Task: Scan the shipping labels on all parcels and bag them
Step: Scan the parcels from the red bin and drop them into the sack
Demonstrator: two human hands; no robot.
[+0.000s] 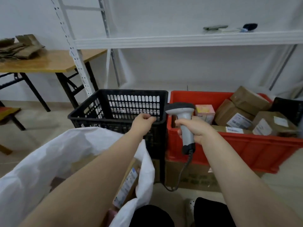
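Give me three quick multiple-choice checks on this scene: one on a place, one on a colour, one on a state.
1. Where are the unbagged cardboard parcels? A black crate; B red bin; C wooden table.
2. What colour is the bag? A white; B blue; C green.
3. What is the right hand doing? A hanging empty; B gripping the barcode scanner; C lifting a parcel.
Answers: B, they lie piled inside it; A, its folds show white; B, fingers wrap the handle.
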